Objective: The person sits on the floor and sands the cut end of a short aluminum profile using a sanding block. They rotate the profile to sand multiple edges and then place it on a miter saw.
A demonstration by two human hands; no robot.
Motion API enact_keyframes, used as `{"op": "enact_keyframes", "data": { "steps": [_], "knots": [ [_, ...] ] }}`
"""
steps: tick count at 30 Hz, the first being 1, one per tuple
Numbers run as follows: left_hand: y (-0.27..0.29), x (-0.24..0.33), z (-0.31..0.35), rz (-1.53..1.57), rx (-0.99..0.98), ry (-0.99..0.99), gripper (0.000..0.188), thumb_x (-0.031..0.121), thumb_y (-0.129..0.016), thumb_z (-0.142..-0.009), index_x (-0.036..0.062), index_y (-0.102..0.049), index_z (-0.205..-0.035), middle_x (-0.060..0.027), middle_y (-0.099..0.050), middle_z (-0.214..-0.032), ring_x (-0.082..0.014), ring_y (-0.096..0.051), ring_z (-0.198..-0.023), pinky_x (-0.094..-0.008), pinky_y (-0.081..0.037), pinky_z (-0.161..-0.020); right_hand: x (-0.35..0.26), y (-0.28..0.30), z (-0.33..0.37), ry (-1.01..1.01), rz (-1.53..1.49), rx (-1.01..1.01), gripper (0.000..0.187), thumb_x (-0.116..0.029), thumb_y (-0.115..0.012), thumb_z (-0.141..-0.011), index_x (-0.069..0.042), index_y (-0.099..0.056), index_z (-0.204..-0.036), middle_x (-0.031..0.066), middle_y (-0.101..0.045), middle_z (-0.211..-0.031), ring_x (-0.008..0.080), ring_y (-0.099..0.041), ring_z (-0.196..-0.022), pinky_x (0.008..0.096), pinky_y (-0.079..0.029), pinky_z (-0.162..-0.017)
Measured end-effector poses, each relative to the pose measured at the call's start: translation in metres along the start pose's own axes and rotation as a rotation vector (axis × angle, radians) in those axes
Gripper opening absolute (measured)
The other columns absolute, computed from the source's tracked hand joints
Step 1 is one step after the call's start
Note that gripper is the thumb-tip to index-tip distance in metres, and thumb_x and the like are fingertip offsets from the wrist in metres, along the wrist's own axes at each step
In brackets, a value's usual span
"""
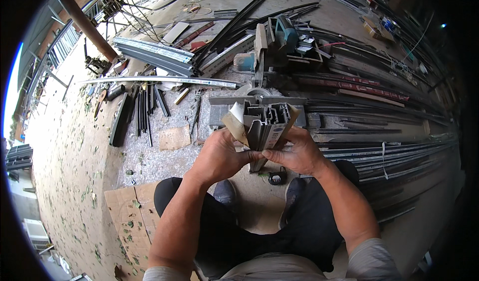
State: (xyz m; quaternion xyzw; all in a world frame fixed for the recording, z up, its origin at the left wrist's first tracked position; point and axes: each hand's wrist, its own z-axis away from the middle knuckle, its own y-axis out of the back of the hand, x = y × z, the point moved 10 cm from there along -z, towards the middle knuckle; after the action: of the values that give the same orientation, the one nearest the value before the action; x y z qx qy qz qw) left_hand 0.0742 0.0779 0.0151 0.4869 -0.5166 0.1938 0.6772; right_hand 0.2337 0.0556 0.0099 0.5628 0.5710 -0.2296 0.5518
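Gripping hands: the left hand (217,153) and right hand (302,153) pinch the dark profile bundle (268,131) from both sides, thumb tips meeting on its near face.
Bundle's place: between the knees at centre, cut ends up, just on the near side of the miter saw (259,56).
Tan flaps: the left flap (235,127) and right flap (293,117) flare out beside the bundle's upper end.
Progress: the profiles look gathered together; the flaps stand open rather than folded over the ends, so the covering seems unfinished. How much else is left cannot be told.
Floor: short dark bars (142,110) lie left, long profiles (369,156) right, a black tape measure (277,176) near, between the shoes.
Hidden: most fingers, behind the flaps; the bundle's far side.
Hard to read: whether the two flaps are one sheet; the bundle's foot.
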Motion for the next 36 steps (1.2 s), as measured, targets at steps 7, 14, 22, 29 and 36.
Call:
{"op": "enact_keyframes", "data": {
  "steps": [7,14,22,29,36],
  "knots": [
    [0.001,-0.001,0.001,-0.039,0.01,0.031,0.053,0.023,-0.098,-0.083,0.004,-0.073,-0.125,-0.0103,-0.079,-0.119,-0.0249,-0.075,-0.112,-0.0413,-0.061,-0.097,0.003,0.001,0.001,0.008,0.023,0.008,0.043,-0.021,-0.091,-0.093,-0.012,-0.075,-0.131,0.005,-0.074,-0.119,0.0165,-0.073,-0.101,0.0283,-0.059,-0.067],
    [0.002,0.002,0.001,-0.123,0.023,-0.004,0.057,0.027,-0.099,-0.082,0.0048,-0.073,-0.128,-0.0136,-0.079,-0.12,-0.0296,-0.075,-0.113,-0.0438,-0.061,-0.098,0.003,0.0,0.0,-0.034,0.005,0.01,0.042,-0.022,-0.091,-0.093,-0.011,-0.075,-0.13,0.0064,-0.075,-0.118,0.0177,-0.073,-0.101,0.0291,-0.058,-0.069],
    [0.002,0.0,0.002,-0.257,0.001,0.052,0.054,0.028,-0.096,-0.086,0.0068,-0.073,-0.13,-0.0166,-0.079,-0.124,-0.0332,-0.076,-0.117,-0.0446,-0.06,-0.101,0.007,0.001,0.001,0.012,0.109,0.045,0.043,-0.026,-0.093,-0.091,-0.011,-0.074,-0.126,0.0093,-0.076,-0.115,0.0256,-0.074,-0.109,0.0392,-0.061,-0.088],
    [-0.005,0.005,0.002,-0.251,-0.059,0.031,0.047,0.026,-0.087,-0.089,0.0053,-0.071,-0.128,-0.0226,-0.073,-0.127,-0.0424,-0.072,-0.118,-0.0484,-0.058,-0.102,-0.002,0.001,0.0,0.006,0.044,0.051,0.039,-0.025,-0.092,-0.092,-0.009,-0.076,-0.124,0.0095,-0.08,-0.116,0.0249,-0.077,-0.108,0.0387,-0.062,-0.09],
    [-0.007,0.008,0.002,-0.251,-0.057,-0.003,0.046,0.024,-0.087,-0.089,0.0037,-0.069,-0.126,-0.0228,-0.074,-0.12,-0.0413,-0.074,-0.109,-0.0477,-0.06,-0.096,-0.004,-0.001,0.0,-0.027,0.048,0.033,0.038,-0.024,-0.091,-0.093,-0.008,-0.076,-0.123,0.01,-0.082,-0.114,0.0246,-0.079,-0.107,0.04,-0.063,-0.093]
  ]
}}
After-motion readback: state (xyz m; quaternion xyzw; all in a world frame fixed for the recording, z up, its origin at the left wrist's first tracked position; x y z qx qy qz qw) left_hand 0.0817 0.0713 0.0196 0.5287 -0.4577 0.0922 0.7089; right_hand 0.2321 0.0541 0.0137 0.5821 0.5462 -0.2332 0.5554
